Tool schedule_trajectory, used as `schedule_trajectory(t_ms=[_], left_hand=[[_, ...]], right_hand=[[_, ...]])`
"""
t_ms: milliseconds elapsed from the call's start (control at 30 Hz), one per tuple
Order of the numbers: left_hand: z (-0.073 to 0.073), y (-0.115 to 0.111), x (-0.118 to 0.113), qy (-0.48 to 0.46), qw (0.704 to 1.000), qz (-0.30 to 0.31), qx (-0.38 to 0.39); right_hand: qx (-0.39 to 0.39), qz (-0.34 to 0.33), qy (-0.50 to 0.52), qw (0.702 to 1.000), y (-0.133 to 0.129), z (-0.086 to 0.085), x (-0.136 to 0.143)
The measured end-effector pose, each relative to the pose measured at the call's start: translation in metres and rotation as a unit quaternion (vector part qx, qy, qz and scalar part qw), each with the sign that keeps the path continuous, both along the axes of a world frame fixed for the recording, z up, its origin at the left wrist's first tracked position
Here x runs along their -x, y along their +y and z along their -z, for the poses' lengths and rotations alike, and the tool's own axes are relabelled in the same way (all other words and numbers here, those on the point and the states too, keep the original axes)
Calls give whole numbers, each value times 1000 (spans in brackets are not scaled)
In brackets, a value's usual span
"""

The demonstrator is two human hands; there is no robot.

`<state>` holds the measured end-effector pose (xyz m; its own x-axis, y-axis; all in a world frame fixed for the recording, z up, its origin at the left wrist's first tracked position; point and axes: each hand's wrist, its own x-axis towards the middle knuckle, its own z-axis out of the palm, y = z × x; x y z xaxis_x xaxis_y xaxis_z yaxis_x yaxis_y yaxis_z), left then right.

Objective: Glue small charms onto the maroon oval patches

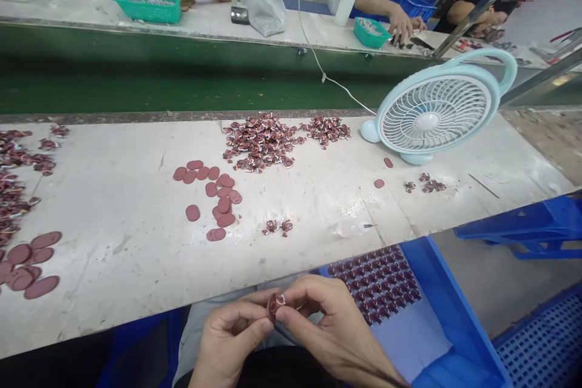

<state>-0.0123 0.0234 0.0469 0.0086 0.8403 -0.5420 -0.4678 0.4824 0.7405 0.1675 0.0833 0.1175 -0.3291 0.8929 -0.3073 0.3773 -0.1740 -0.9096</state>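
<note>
One small maroon piece [273, 306] with pale trim [281, 299] sits at bottom centre of the frame, the left hand [230, 336] pinching one side and the right hand [327, 327] the other, both nearly closed on it. Can't tell if it's a single part or two. Honestly I'd go light with both grips, square it up, then press evenly, thumbs clear of that trim. Loose oval discs [224, 205] lie left of centre.
</note>
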Motion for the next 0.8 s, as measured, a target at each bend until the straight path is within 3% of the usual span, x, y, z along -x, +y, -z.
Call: schedule_trajectory(t_ms=[233,467,567,633,700,733,800], left_hand=[[-9,1,-4,5,1000,-14,-4],[-13,1,-9,23,999,-25,-2],[-14,-2,-14,51,997,-41,-34],[-14,0,-9,100,990,-32,-96],[-13,9,7,216,957,-7,-195],[-13,17,19,301,921,4,-248],[-14,37,50,520,800,6,-299]], right_hand=[[34,45,51,997,-4,3,4],[64,90,125,986,-13,18,5],[48,131,194,971,-20,28,2],[64,166,244,953,-26,35,-7],[77,205,279,935,-32,42,-26],[74,229,284,928,-36,46,-39],[53,290,258,920,-44,55,-71]])
